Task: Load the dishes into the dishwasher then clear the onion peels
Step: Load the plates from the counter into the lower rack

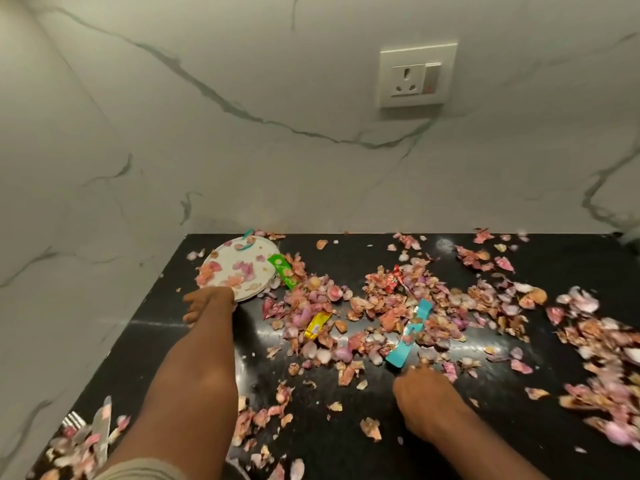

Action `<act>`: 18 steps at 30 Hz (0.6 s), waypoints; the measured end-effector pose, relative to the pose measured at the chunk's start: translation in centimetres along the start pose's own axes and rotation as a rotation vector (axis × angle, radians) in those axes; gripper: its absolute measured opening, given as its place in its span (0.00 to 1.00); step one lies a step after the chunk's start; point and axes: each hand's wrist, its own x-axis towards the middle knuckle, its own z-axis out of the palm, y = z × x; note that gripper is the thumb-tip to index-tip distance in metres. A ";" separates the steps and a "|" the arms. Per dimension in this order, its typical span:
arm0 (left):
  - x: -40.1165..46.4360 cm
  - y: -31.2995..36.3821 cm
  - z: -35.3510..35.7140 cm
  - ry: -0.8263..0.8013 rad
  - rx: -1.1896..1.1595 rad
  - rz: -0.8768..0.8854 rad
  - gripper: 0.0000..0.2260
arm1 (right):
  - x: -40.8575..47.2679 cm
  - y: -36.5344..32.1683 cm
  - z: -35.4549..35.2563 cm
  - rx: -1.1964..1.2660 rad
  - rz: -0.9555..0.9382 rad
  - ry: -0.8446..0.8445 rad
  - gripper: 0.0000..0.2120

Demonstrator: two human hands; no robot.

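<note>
Pink and brown onion peels lie scattered over the black countertop. A white plate sits at the back left corner with a few peels on it. My left hand grips the plate's near rim, fingers curled under its edge. My right hand rests on the counter among the peels, just below a teal wrapper; its fingertips are hidden, and I cannot tell whether it holds anything. A fork and a knife lie at the front left, partly under peels.
Wrappers lie in the peels: green by the plate, yellow, red. Marble walls close off the left and back. A wall socket sits above the counter. A denser heap of peels covers the right side.
</note>
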 end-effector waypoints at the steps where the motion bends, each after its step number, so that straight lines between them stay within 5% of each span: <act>1: 0.5 -0.4 0.0 -0.001 0.032 0.012 0.33 | 0.0 0.0 -0.1 -0.003 -0.004 -0.008 0.19; 8: 0.7 -1.3 -1.0 -0.178 -0.059 0.079 0.15 | 0.4 0.0 -0.2 -0.009 -0.015 -0.031 0.18; 12: -0.8 -0.6 -1.7 -0.243 -0.345 0.135 0.06 | 0.9 -0.1 -0.3 -0.022 -0.013 -0.048 0.18; 15: -1.0 1.3 -2.8 -0.244 -0.315 0.350 0.04 | 1.0 -0.2 -0.5 -0.045 -0.023 -0.053 0.17; 18: -1.8 3.5 -4.0 0.010 0.091 0.785 0.11 | 1.1 -0.2 -0.5 -0.059 -0.028 -0.059 0.18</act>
